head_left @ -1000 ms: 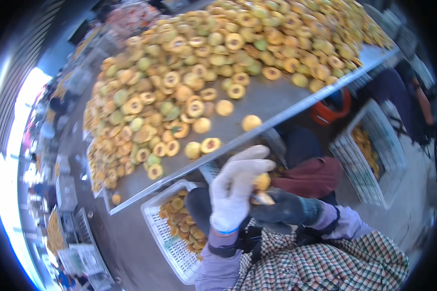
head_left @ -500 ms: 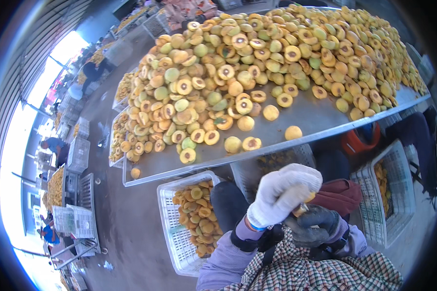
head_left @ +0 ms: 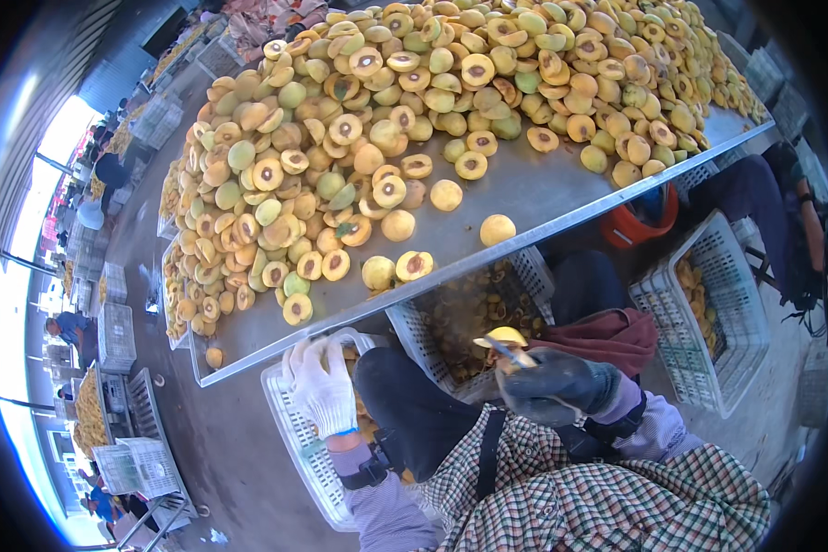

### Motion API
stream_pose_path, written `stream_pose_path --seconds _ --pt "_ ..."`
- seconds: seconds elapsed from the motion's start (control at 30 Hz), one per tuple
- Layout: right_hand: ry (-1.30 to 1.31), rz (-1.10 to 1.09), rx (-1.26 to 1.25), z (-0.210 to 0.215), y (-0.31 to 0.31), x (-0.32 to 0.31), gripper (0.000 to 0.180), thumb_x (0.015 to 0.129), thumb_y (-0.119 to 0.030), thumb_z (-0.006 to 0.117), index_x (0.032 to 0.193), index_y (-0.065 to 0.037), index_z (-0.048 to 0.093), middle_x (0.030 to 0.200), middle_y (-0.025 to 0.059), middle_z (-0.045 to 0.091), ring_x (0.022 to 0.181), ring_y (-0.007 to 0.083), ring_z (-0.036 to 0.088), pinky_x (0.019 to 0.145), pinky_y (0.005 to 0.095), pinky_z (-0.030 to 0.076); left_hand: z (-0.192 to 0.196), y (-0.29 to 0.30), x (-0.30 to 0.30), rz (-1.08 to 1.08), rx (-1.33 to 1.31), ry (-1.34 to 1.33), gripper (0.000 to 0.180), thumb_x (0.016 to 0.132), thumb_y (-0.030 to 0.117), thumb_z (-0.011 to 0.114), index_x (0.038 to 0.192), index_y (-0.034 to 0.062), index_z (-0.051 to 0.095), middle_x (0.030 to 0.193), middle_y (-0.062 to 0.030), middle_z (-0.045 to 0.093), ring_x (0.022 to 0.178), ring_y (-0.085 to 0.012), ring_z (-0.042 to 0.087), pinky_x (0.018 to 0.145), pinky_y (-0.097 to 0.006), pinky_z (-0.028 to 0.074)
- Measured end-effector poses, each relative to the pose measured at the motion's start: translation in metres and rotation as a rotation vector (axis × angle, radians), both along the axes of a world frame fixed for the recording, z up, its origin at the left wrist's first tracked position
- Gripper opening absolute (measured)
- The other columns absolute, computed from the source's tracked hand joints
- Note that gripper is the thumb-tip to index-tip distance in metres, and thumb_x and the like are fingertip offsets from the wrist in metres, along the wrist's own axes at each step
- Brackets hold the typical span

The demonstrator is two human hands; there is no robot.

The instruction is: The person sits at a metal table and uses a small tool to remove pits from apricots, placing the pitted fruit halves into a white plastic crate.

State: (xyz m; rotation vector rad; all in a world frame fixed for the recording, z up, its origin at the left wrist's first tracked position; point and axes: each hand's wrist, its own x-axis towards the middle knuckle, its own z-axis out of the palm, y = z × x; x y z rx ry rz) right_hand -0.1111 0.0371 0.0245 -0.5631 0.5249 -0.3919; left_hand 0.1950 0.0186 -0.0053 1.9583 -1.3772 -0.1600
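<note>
My left hand [head_left: 324,388], in a white knit glove, is over the white crate [head_left: 290,432] at my left. Its fingers point forward, slightly apart, with nothing seen in them. In the crate, mostly behind my hand and knee, lie yellow fruit halves. My right hand [head_left: 557,385], in a dark grey glove, is closed around a small metal-bladed tool [head_left: 500,349]. At the tool's tip sits a yellow peach half [head_left: 504,338]; whether the fingers also touch it is hidden. Beneath it, a grey crate [head_left: 414,336] holds dark scraps.
A metal table [head_left: 561,189] bears a large heap of halved peaches [head_left: 340,129]. Its raised rim runs just beyond my knees. To the right stand another crate [head_left: 754,340] with fruit and an orange-red bucket [head_left: 637,225]. A maroon cloth [head_left: 607,340] lies over my right knee.
My left hand has left the right hand and swung left to the crate, its fingers straightening. The right hand keeps the tool, now with the peach half plainly visible. The view has shifted.
</note>
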Motion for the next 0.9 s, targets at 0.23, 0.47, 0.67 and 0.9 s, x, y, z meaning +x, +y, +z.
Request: stream_pose_path --seconds 0.23,0.47,0.67,0.9 --pt "0.227 0.104 -0.141 0.006 -0.012 0.028 0.033 0.091 -0.034 0.061 0.091 -0.002 0.053 0.053 -0.0001 0.048 0.035 0.0068 0.043 0.032 0.0211 0.032 -0.008 -0.101 -0.059 -0.445 0.148 0.054 0.03 0.084 0.025 0.066 0.108 0.0079 0.063 0.116 -0.0122 0.062 0.111 -0.0321 0.056 0.094 -0.04 0.044" --pt "0.309 0.01 -0.129 -0.006 -0.017 0.013 0.032 0.092 -0.036 0.06 0.091 -0.005 0.059 0.056 -0.0005 0.053 0.04 0.0059 0.047 0.036 0.0205 0.035 -0.054 -0.189 -0.088 -0.317 0.424 -0.424 0.057 0.07 0.039 0.075 0.116 0.01 0.057 0.117 -0.0159 0.058 0.116 -0.0328 0.052 0.094 -0.043 0.044" --pt "0.288 -0.143 -0.265 -0.003 -0.028 0.012 0.028 0.093 -0.035 0.058 0.095 -0.007 0.059 0.057 -0.0004 0.054 0.04 0.0064 0.049 0.036 0.0202 0.037 -0.042 -0.181 -0.069 -0.493 0.382 0.877 0.048 0.089 0.036 0.057 0.124 0.0041 0.052 0.109 -0.0091 0.061 0.089 -0.0219 0.064 0.075 -0.032 0.053" --pt "0.539 -0.213 -0.61 -0.005 -0.033 0.018 0.024 0.093 -0.019 0.06 0.111 -0.004 0.057 0.087 0.001 0.063 0.077 0.0063 0.058 0.065 0.0227 0.048 0.034 -0.071 -0.113 -0.805 0.209 1.007 0.047 0.094 0.031 0.055 0.128 -0.0012 0.048 0.12 -0.0096 0.054 0.107 -0.0169 0.053 0.098 -0.031 0.04"
